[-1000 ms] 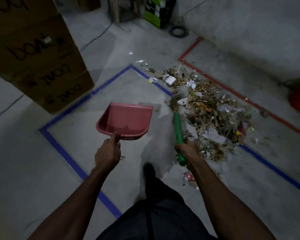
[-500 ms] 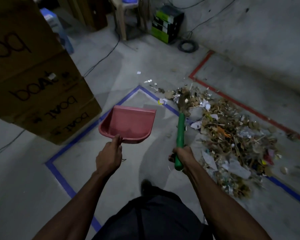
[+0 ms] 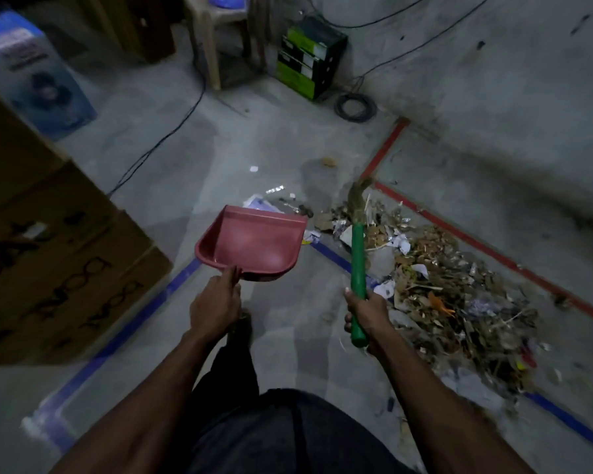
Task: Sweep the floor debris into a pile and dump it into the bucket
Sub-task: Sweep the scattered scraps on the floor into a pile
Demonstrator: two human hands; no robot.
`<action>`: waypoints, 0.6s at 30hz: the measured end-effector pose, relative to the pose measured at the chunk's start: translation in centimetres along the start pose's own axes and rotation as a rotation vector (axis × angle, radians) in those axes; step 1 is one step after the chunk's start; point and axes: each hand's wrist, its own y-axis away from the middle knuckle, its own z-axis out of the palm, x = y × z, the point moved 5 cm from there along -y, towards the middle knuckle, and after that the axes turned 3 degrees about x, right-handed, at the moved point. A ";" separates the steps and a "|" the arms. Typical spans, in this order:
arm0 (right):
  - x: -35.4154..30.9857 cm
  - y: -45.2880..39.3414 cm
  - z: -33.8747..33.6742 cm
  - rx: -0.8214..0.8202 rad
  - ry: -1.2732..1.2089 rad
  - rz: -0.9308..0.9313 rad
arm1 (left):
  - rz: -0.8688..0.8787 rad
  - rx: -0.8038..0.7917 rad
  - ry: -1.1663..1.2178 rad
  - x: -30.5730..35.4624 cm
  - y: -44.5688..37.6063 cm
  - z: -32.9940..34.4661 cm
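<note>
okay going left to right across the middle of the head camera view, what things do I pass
Cardboard boxes → red dustpan, held by the left hand → green broom handle, in the right hand → debris pile → red floor tape.

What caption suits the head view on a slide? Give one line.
Left hand holds a pink dustpan; right hand grips a green-handled broom beside the debris pile.

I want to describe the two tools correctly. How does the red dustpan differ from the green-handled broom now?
The dustpan is red, wide and scoop-shaped; the broom is long and thin with a green handle. The dustpan is empty and away from the debris pile; the broom's bristles reach its far edge. The left hand grips the dustpan, the right hand the broom.
</note>
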 end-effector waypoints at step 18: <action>-20.3 -22.0 12.9 0.099 -0.060 0.157 | 0.308 -0.228 -0.238 8.6 -40.2 -3.3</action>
